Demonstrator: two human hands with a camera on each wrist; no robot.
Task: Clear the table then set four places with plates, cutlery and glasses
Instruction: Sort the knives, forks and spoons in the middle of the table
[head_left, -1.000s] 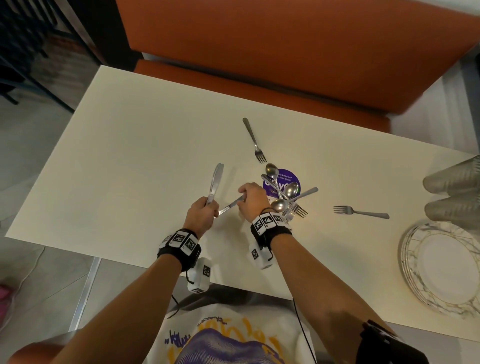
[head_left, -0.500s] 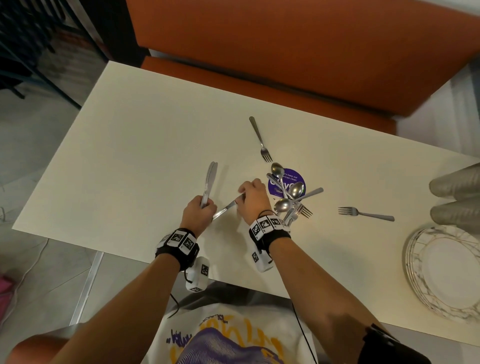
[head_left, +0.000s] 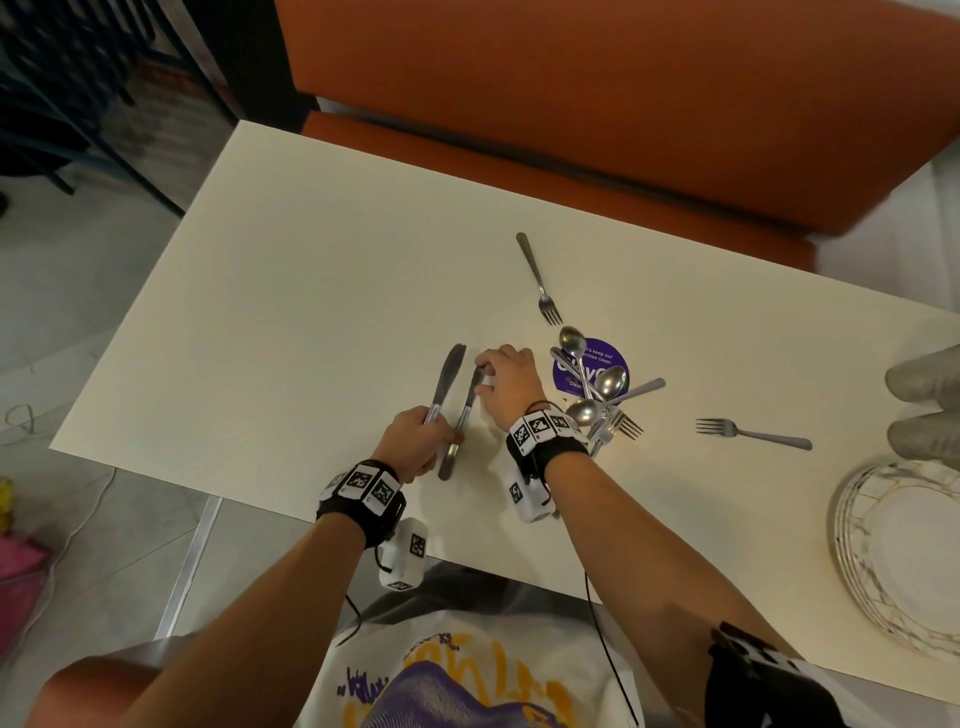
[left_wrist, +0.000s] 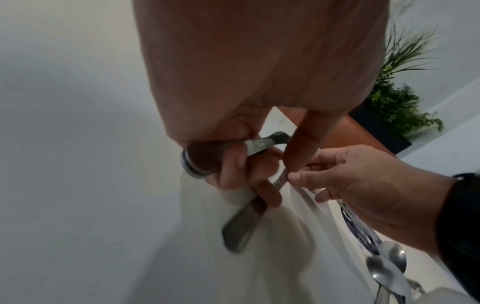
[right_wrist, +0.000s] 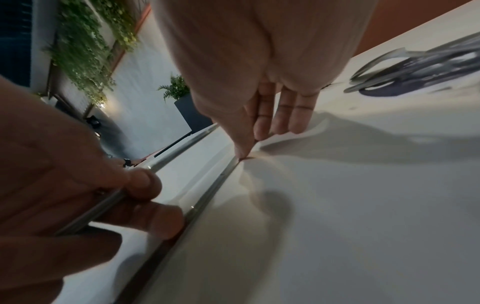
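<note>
Second knife (head_left: 465, 415) swung alongside first knife (head_left: 445, 382) — left hand (head_left: 413, 447) grips both, right hand (head_left: 506, 387) pinches blade.

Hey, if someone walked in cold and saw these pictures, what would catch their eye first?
Probably the two hands at the table's near edge: the left hand grips one knife by its handle while the right hand pinches the blade of a second knife beside it. Next, the jumble of spoons and forks heaped on a purple sticker just right of the hands, and the stack of plates at the far right.
</note>
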